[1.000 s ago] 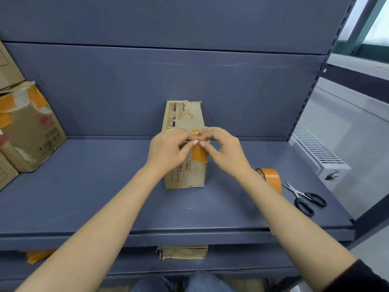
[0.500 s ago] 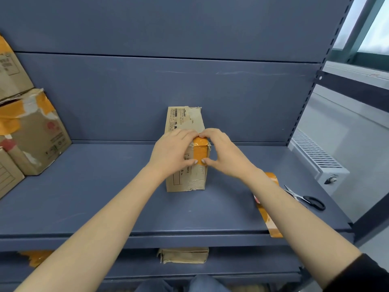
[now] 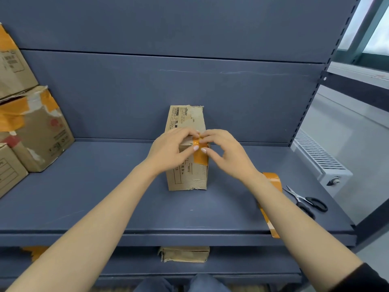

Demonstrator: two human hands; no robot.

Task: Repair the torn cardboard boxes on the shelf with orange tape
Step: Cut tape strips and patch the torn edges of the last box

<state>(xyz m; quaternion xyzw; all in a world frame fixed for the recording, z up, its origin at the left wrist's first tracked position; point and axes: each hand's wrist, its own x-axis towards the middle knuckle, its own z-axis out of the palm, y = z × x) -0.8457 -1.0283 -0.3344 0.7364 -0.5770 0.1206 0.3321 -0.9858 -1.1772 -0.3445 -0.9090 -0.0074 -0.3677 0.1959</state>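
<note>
Middle box (image 3: 185,175) side print: "36012", printed sideways, just below the orange tape strip (image 3: 201,158).
Other print: too small to read.

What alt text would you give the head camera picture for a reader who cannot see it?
Two bare hands, left hand and right hand, press a strip of orange tape onto a worn cardboard box standing on a blue-grey metal shelf. A tape roll and black scissors lie to the right, taped boxes stacked at left.

Both hands (image 3: 202,150) on box (image 3: 186,180) w/ orange tape (image 3: 201,155)
</note>
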